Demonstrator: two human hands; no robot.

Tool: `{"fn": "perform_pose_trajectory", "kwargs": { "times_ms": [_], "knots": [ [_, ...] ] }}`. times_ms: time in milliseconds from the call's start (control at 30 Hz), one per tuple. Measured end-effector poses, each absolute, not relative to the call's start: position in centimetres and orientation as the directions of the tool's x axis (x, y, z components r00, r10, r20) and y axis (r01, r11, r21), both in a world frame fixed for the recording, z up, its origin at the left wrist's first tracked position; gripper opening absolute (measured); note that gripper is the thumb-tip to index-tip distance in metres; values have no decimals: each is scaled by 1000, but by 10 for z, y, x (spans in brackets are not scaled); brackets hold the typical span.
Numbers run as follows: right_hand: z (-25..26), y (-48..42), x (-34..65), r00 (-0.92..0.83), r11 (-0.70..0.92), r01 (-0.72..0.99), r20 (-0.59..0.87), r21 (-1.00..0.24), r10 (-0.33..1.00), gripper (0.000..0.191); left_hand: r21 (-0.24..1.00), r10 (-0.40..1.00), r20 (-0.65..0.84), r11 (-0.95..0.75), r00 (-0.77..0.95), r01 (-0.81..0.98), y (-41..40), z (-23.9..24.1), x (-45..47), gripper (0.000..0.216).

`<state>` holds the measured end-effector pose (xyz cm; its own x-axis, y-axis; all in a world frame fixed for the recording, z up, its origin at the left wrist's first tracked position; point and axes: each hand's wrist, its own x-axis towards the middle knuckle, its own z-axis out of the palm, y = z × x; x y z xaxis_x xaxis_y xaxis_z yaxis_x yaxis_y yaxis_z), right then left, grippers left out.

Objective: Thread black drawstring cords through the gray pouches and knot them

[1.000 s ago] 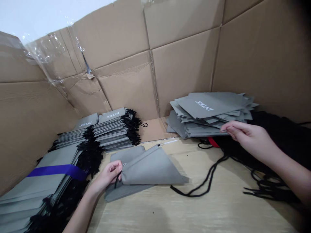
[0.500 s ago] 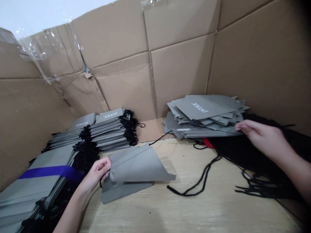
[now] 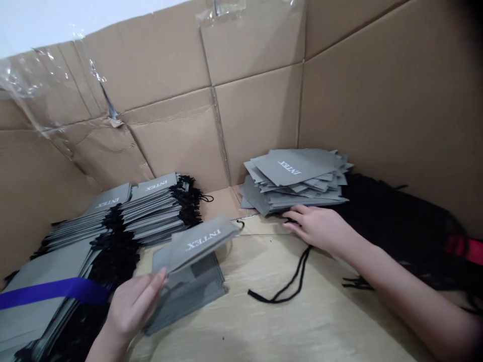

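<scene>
My left hand [image 3: 132, 306] pinches the near edge of a grey pouch [image 3: 199, 240] printed with white INTEX lettering. A short black cord end curls at that pouch's far corner. Beneath it, more flat grey pouches [image 3: 184, 301] lie on the tabletop. My right hand [image 3: 313, 226] reaches low in front of the loose pile of grey pouches [image 3: 298, 168], its fingers stretched and slightly apart. Close below this hand, a looped black cord [image 3: 294, 286] trails over the table; whether the fingertips touch any cord is hard to see.
Stacked pouches with black cords [image 3: 154, 211] stand at the left. A purple band [image 3: 56, 291] wraps a nearer stack. A heap of black cords [image 3: 396, 226], with something red [image 3: 464, 249] on it, lies right. Cardboard walls [image 3: 256, 110] enclose the table [image 3: 264, 322] behind and at the sides.
My right hand has moved left from the pile's right edge to its front, its fingers loosening. The pouch in my left hand has turned, showing its lettering. The view has shifted right.
</scene>
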<state>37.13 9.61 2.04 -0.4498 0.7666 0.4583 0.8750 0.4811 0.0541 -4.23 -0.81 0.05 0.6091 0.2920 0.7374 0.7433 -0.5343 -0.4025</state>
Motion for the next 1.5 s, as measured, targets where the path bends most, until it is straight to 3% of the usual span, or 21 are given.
{"fn": "perform_pose_trajectory", "kwargs": {
  "times_ms": [133,167,267,367,467,567,667,933,1133,1500],
  "knots": [
    [31,62,326,-572,729,653,497,-206,653,65,-470,256,669,-581,697,665,-7,-6,-25,20],
    [28,57,316,-605,774,580,502,-253,618,64,-475,242,670,-586,702,657,-6,-6,-21,18],
    [9,50,298,-648,822,471,507,-320,569,24,-487,263,652,-573,711,659,-3,-6,-12,12],
    [-7,48,291,-582,839,465,617,-282,530,11,-436,432,576,-556,694,708,-1,-5,-5,7],
    [-8,40,287,-561,867,478,710,-142,425,10,-358,540,565,-521,623,775,-4,-2,13,12],
    [-4,27,280,-569,861,508,757,16,321,17,-293,507,603,-577,616,762,-11,3,42,27],
    [-3,17,276,-562,840,535,779,88,277,21,-172,457,610,-721,648,671,-17,4,64,23],
    [-4,2,275,-384,853,521,886,-24,259,15,148,428,772,-840,469,523,-21,-3,74,34],
    [5,-8,277,-319,875,481,918,-59,237,11,182,443,781,-836,441,517,-24,-4,73,42],
    [7,-11,276,-370,900,435,913,8,171,21,364,564,762,-780,318,510,-32,-10,71,27]
  ]
}}
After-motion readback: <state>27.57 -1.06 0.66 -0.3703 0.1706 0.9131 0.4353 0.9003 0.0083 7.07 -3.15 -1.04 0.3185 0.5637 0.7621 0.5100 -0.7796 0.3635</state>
